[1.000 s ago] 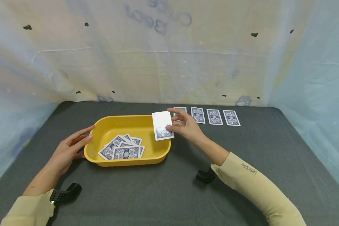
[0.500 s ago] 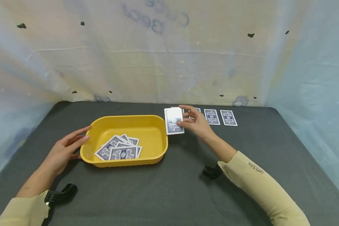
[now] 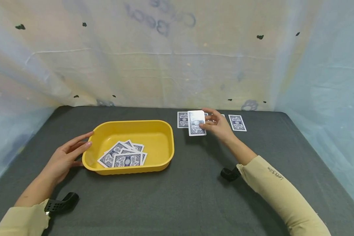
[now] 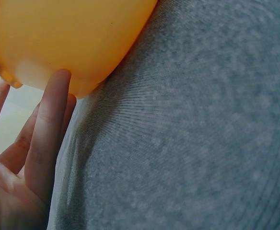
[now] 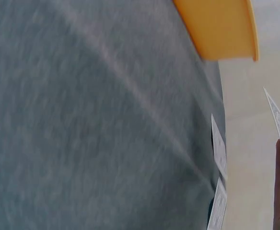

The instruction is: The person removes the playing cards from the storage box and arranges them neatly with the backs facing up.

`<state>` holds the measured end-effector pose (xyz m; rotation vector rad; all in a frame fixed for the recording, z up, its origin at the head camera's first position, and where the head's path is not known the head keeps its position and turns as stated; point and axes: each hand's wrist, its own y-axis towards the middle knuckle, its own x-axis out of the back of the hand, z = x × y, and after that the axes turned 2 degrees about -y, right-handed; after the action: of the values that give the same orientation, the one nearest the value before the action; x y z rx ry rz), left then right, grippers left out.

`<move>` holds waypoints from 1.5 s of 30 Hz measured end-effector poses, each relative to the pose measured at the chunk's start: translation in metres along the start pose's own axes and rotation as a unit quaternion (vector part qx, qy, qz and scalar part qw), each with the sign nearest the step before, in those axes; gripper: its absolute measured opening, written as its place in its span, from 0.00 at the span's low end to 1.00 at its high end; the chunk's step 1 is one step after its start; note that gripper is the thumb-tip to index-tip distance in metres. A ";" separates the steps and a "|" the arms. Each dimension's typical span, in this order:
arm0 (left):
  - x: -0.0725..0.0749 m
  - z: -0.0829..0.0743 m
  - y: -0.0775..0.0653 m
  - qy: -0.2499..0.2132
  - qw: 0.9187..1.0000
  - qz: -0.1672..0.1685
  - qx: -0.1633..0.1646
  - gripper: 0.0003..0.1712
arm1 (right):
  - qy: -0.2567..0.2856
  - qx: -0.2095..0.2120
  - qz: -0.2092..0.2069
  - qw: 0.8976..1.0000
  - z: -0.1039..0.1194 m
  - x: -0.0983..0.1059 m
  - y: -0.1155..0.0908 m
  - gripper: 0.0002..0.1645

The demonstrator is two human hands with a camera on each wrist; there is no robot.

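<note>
Right grip, closed to a pinch, held one card by its edge, likely leaving the rest free, near the laid-out cards beyond; left grip, fingers extended, touched the tray beside it, probably steadying it.

Person's two arms extend fwd from the lower corners, pale sleeves down to the forearms. L hand, out to the L side: fingers & thumb slightly apart, mostly straight. R hand, farther fwd & angled inward: thumb & index in a pinch, other fingers bent.
</note>
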<state>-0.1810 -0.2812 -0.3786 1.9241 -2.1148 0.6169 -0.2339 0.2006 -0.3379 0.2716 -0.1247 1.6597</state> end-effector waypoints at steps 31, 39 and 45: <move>-0.001 -0.002 -0.002 0.001 1.000 0.005 -0.006 0.34 | -0.153 -0.069 -0.046 0.985 -0.029 0.059 0.010 0.38; 0.000 -0.003 -0.003 0.004 1.000 0.008 -0.002 0.34 | -0.137 -0.082 -0.073 0.984 -0.035 0.071 0.012 0.36; -0.002 -0.004 -0.002 0.006 1.000 0.004 0.004 0.35 | -0.141 -0.096 -0.096 0.981 -0.038 0.079 0.013 0.36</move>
<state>-0.1790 -0.2778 -0.3758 1.9125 -2.1159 0.6392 -0.2576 0.2843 -0.3537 0.3588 -0.4562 1.3997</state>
